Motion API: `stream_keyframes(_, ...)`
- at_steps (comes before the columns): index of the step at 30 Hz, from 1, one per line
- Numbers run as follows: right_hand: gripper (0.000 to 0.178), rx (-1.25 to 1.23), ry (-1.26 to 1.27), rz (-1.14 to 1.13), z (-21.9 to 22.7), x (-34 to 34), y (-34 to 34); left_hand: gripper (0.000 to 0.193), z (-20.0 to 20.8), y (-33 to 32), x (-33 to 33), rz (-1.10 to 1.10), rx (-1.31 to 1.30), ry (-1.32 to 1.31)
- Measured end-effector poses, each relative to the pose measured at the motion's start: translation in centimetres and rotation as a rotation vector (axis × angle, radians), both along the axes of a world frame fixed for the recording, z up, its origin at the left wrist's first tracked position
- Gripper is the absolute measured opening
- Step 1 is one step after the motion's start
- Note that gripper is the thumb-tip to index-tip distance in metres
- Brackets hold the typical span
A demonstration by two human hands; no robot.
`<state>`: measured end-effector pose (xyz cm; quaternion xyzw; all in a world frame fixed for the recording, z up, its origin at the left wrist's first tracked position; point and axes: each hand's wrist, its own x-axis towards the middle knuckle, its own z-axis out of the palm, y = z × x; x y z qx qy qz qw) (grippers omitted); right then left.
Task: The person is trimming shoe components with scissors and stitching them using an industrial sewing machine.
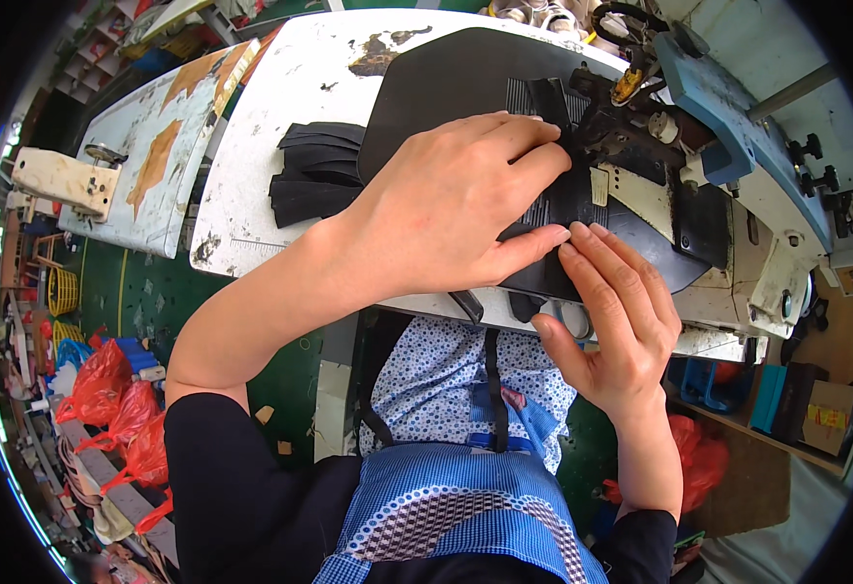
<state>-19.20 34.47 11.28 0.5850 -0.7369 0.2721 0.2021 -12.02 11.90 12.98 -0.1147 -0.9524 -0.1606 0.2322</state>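
Observation:
Spread over black material beside the sewing machine, my left hand (455, 200) has its fingers bent and its thumb stretched toward my right hand. Its fingertips rest along a narrow black strip (571, 200) with ribbed black material (521, 95) on both sides. My right hand (621, 297) lies with fingers outstretched at the near end of that strip, fingertips close to my left thumb, its own thumb held apart. Beneath is a large smooth black panel (436, 92). What lies under my left palm is hidden. The machine's needle area (631, 146) is just right of the strip.
Stacked black pieces (314, 170) lie left of my left wrist on the worn white table (251, 195). The machine's blue and white arm (713, 107) rises at the right. Another machine table (159, 146) stands left, with red plastic bags (105, 384) on the left below it.

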Motion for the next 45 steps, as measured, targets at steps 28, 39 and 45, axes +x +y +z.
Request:
stream_keyframes(28, 0.030, 0.278, 0.180, -0.677, 14.6, -15.4, 5.1, 0.044, -0.1, -0.2, -0.3, -0.005, 0.019, 0.020)
stream_keyframes(39, 0.029, 0.308, 0.083, -0.559, 15.0, -16.7, 6.8, 0.044, -0.2, -0.3, -0.2, -0.009, 0.010, 0.035)
stream_keyframes(45, 0.029, 0.350, 0.109, -0.635, 14.5, -16.4, 5.9, 0.044, -0.3, -0.3, -0.2, -0.003, 0.015, 0.020)
